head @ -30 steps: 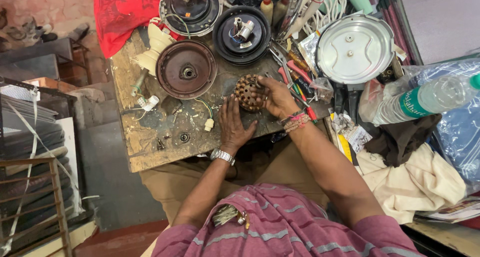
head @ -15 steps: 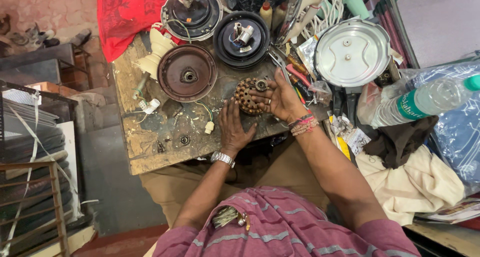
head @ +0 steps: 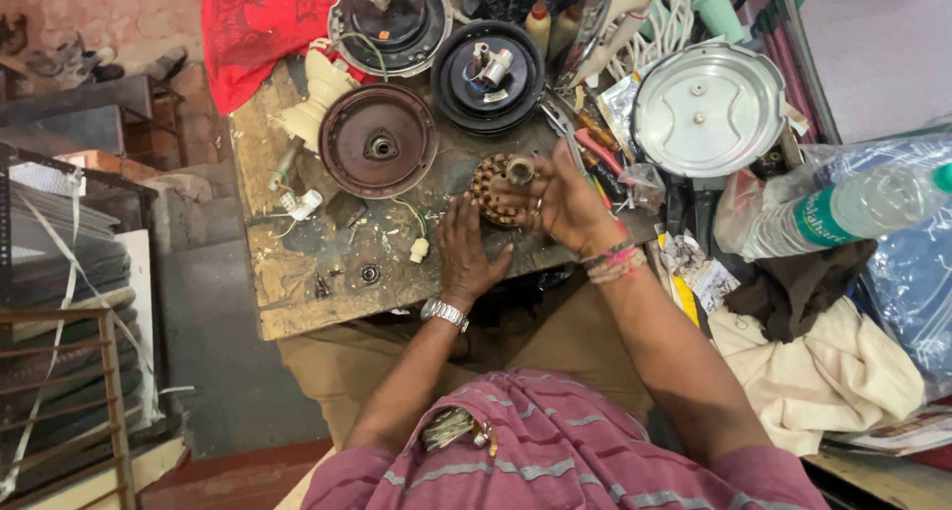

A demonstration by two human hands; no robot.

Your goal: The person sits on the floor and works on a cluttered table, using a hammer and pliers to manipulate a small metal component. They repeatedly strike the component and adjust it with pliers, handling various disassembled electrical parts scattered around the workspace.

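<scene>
Right hand (head: 567,205) fingers are pinching the wound motor stator (head: 499,188), left hand (head: 464,254) is lying spread on the desk (head: 297,282).

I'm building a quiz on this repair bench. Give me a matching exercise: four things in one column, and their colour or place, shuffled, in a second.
Things:
1. wound motor stator
2. round motor cover
3. shiny metal lid
4. plastic water bottle

Colour or place:
A. rust-brown, flat on the bench, left of the hands
B. clear with a green label, lying at the far right
C. silver, at the bench's right end
D. coppery coils, between left hand and right hand

Pairs: 1-D, 2-A, 3-C, 4-B
</scene>
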